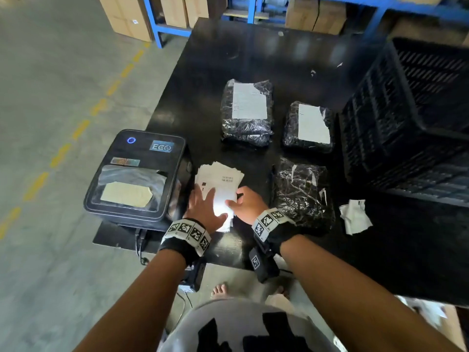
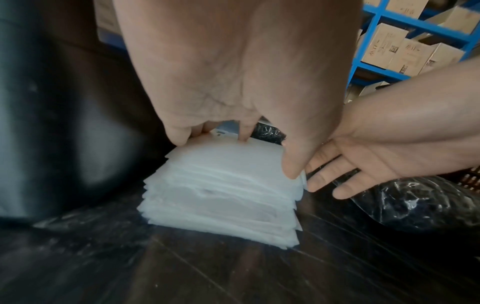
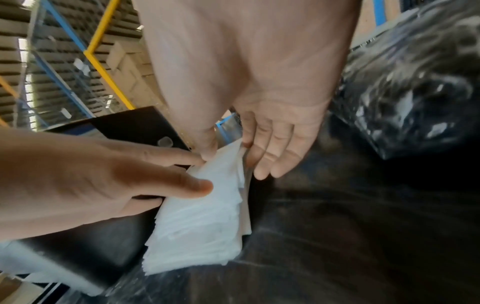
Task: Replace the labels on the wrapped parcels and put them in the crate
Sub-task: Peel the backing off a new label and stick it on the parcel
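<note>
Picking a fresh sheet is what you are doing now: the label stack (image 1: 218, 184) is lying on the black table (image 1: 266, 59), just beside the printer (image 1: 137, 174), so new labels are close to you. Your left hand (image 1: 206, 205) is pressing flat on the stack w/ straight fingers, holding it steady, I think. Your right hand (image 1: 247, 205) is pinching the stack's right edge, thumb on top, prob. to lift the top sheet. Three wrapped parcels (image 1: 247, 111) are waiting near; the nearest one (image 1: 302, 193) is bare already. The crate (image 1: 411, 118) is standing at right, apart from them.
</note>
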A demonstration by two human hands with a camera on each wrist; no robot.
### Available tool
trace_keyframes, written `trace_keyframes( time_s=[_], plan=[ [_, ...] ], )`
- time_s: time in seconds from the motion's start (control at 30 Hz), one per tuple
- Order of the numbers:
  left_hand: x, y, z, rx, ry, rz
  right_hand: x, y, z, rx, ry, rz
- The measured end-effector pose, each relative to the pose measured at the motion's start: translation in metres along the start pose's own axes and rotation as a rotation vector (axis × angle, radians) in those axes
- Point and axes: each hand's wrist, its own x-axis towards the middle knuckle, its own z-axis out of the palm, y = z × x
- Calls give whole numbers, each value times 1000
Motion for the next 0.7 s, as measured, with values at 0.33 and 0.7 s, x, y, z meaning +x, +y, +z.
trace_keyframes(
  time_s=[0.33, 0.7],
  plan=[
    [-1, -8, 0, -43, -44, 19, 12, -2, 22, 241, 223, 127],
    [-7, -12, -2, -58, -85, 18, 3, 4, 22, 258, 271, -4]
  ],
)
